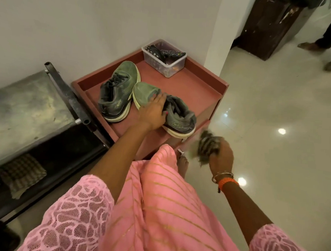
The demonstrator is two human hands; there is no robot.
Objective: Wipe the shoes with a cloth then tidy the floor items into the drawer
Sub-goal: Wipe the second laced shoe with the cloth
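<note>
Two green-grey sneakers with pale soles stand on a reddish wooden cabinet top (197,84). The left shoe (117,90) is free. My left hand (154,111) grips the right shoe (178,116) across its middle, the heel sticking out past the cabinet's front edge. My right hand (220,157) holds a bunched, striped grey cloth (207,144), blurred, just right of and below that shoe's heel, apart from it. No drawer front is plainly visible.
A clear plastic box (164,58) with remotes sits at the cabinet's back corner by the wall. A metal bench (27,102) stands to the left with a folded checked cloth (22,173) under it. Another person's feet (322,53) stand far right on the glossy tiles.
</note>
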